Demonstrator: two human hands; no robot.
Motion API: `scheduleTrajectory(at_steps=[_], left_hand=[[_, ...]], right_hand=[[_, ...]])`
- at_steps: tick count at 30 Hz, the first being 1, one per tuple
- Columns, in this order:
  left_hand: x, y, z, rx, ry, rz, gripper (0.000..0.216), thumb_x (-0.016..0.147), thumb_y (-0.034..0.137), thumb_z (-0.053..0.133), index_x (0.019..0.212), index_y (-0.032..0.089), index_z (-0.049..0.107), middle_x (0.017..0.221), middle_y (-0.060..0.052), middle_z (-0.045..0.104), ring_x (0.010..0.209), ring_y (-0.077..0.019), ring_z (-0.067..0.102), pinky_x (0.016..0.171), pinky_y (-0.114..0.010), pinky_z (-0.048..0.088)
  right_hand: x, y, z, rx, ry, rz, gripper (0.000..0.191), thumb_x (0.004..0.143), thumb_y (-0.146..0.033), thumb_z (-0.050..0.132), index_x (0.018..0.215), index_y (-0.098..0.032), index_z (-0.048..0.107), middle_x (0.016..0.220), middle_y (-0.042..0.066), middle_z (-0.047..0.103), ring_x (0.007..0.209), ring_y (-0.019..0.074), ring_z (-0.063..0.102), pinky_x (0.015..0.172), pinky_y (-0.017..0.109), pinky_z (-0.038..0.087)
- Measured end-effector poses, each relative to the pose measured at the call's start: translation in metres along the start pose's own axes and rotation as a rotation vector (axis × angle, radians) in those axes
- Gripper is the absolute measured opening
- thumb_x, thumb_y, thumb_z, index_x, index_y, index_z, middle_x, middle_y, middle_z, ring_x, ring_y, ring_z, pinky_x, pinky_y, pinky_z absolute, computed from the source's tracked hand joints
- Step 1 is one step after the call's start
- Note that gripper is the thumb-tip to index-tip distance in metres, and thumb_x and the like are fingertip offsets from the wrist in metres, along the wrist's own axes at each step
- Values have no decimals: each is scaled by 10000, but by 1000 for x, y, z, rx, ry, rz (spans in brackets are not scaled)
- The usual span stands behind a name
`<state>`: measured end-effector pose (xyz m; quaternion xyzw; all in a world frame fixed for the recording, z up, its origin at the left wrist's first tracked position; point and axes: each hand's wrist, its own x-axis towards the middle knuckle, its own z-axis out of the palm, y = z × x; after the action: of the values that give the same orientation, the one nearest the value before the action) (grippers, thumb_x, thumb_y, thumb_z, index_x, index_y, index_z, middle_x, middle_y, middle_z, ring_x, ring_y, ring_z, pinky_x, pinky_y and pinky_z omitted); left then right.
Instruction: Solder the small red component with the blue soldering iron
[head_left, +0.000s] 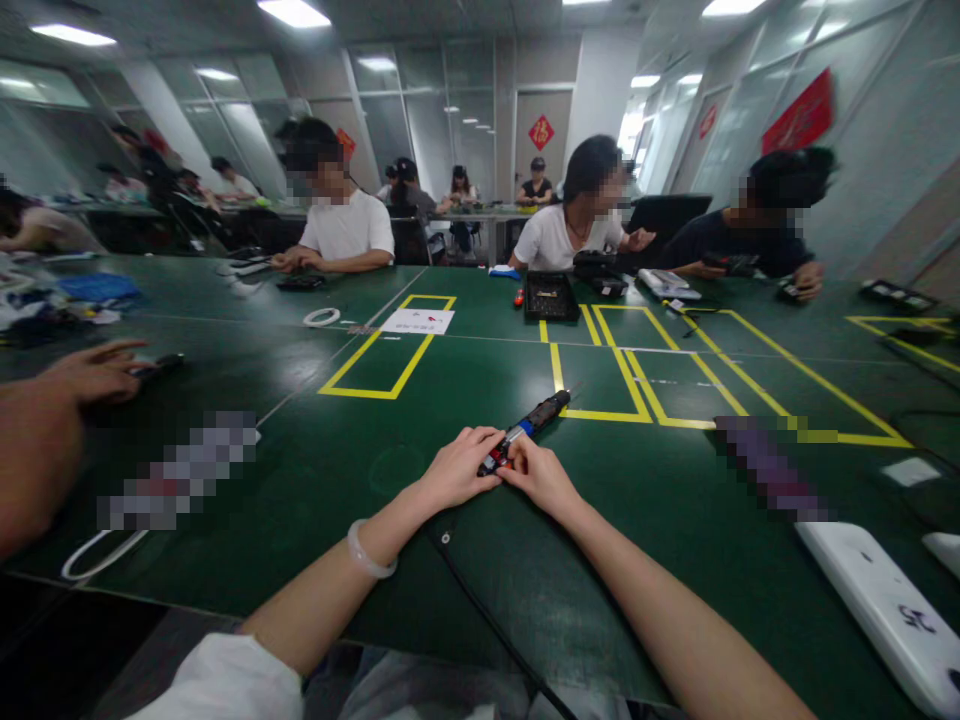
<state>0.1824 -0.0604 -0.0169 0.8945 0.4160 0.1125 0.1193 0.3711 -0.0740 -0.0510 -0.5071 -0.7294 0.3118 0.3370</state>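
A slim black handheld device (544,412) lies slantwise on the green table, its far end pointing up and right. It has a blue section and red and silver parts near my hands. My left hand (457,470), with a pale bangle on the wrist, is closed over its near end. My right hand (544,478) is beside it, thumb and fingers pinched together at the device's right side, where a small orange-red bit shows. My fingers hide much of the near end. A black cable (487,620) runs from below my hands over the table's front edge.
Yellow tape outlines (600,414) mark the green table (337,460). A black tray (551,297) stands beyond. At right lies a white power strip (877,600). A co-worker's hand (90,375) reaches in at left near a dark object (157,370). Several people sit opposite.
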Motion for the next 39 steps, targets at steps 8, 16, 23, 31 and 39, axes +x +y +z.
scheduleTrajectory(at_steps=[8, 16, 23, 31, 39], left_hand=[[0, 2, 3, 44, 25, 0, 634, 822, 398, 580, 1394, 217, 375, 1383, -88, 455, 1193, -256, 448, 965, -370, 432], [4, 4, 6, 26, 10, -18, 605, 893, 445, 483, 1431, 225, 316, 1404, -100, 426, 1192, -250, 495, 966, -355, 432], [7, 2, 5, 46, 1, -46, 599, 889, 402, 491, 1438, 251, 304, 1364, -100, 432, 1178, -241, 498, 946, -339, 436], [-1, -33, -10, 146, 2, -141, 621, 871, 420, 499, 1441, 261, 309, 1390, -88, 420, 1201, -254, 474, 927, -338, 445], [-27, -129, -35, 203, 43, -463, 665, 859, 522, 435, 1443, 222, 322, 1407, -102, 395, 1230, -283, 449, 970, -375, 418]], right_hand=[[0, -1, 3, 161, -30, -59, 104, 812, -249, 581, 782, -197, 496, 575, -63, 506, 512, 107, 475, 534, 204, 342], [-2, -5, -1, 131, -14, -88, 54, 856, -190, 456, 879, -198, 503, 611, -55, 515, 543, 118, 492, 576, 219, 361], [-3, -2, -2, 159, -12, -108, 96, 873, -240, 480, 955, -198, 507, 606, -68, 471, 541, 117, 479, 564, 214, 345], [-6, -3, -9, 117, -26, -97, 109, 872, -220, 498, 970, -185, 533, 599, -69, 473, 545, 111, 462, 569, 214, 336], [-6, 1, -9, 117, -40, -105, 116, 881, -210, 501, 981, -178, 551, 609, -65, 482, 555, 104, 466, 575, 210, 338]])
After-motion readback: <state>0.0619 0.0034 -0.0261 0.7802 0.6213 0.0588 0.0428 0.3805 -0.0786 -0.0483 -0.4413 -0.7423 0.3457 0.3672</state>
